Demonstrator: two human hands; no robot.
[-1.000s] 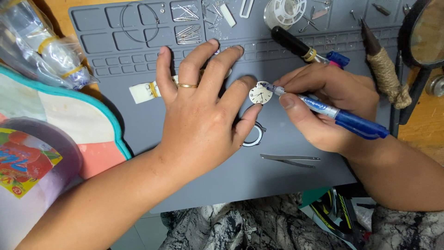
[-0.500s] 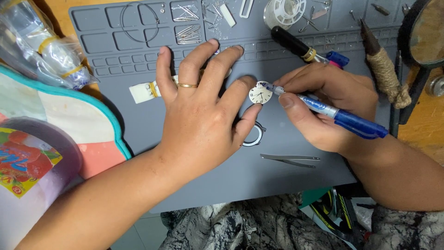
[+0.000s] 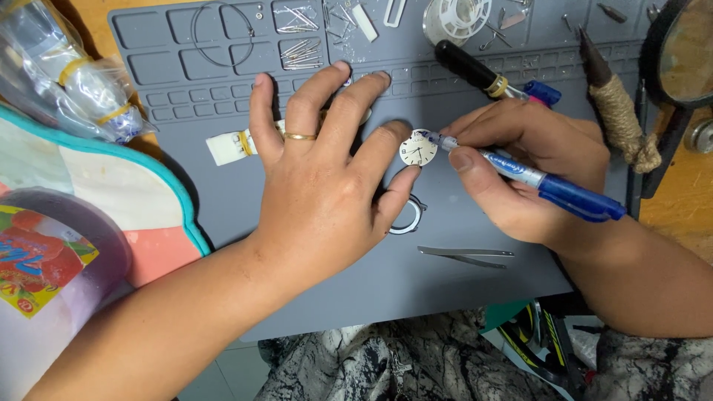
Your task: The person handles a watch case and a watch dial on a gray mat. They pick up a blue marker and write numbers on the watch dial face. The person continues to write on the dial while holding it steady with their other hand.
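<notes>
My left hand (image 3: 327, 186), with a gold ring on one finger, lies flat on the grey work mat (image 3: 223, 193); its index finger and thumb steady a small round white watch dial (image 3: 418, 148). My right hand (image 3: 520, 167) grips a blue pen-shaped tool (image 3: 549, 186), whose tip touches the dial's upper right edge. A silver watch case ring (image 3: 411, 215) lies on the mat just under my left thumb.
Steel tweezers (image 3: 464, 256) lie below the hands. A black-handled tool (image 3: 475, 70), a twine-wrapped tool (image 3: 616, 111), a clear tape reel (image 3: 453, 18) and small metal parts sit at the mat's top. A magnifier (image 3: 683, 52) stands right, a plastic bag (image 3: 67, 82) left.
</notes>
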